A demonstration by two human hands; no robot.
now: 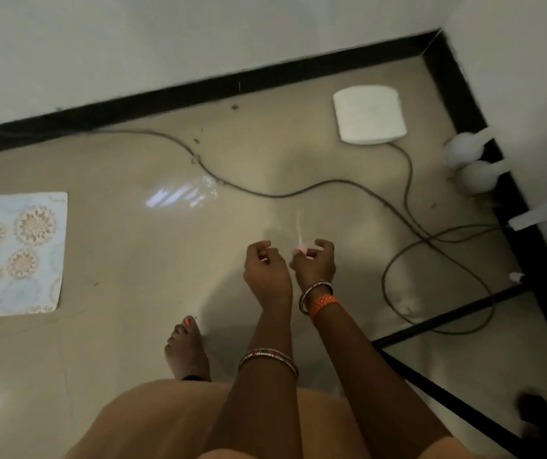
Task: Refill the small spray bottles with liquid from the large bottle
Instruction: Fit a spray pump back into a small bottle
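Note:
My right hand [315, 265] pinches a small pink spray head [300, 249]. Its thin pale tube [298, 226] points away from me. My left hand [265, 268] hovers just left of it with curled fingers, and nothing shows inside them. Both hands hang above a beige tiled floor [153, 260]. Two white rounded bottle-like objects [464, 150] [482, 176] lie by the wall at the right, too blurred to identify. No large bottle is in view.
A flat white device [369, 114] with a cable [407, 180] lies near the far corner, and more dark cables [265, 193] cross the floor. A patterned mat [14, 253] lies at the left. Black stand legs [447, 314] run along the right. My bare foot [186, 349] is below the hands.

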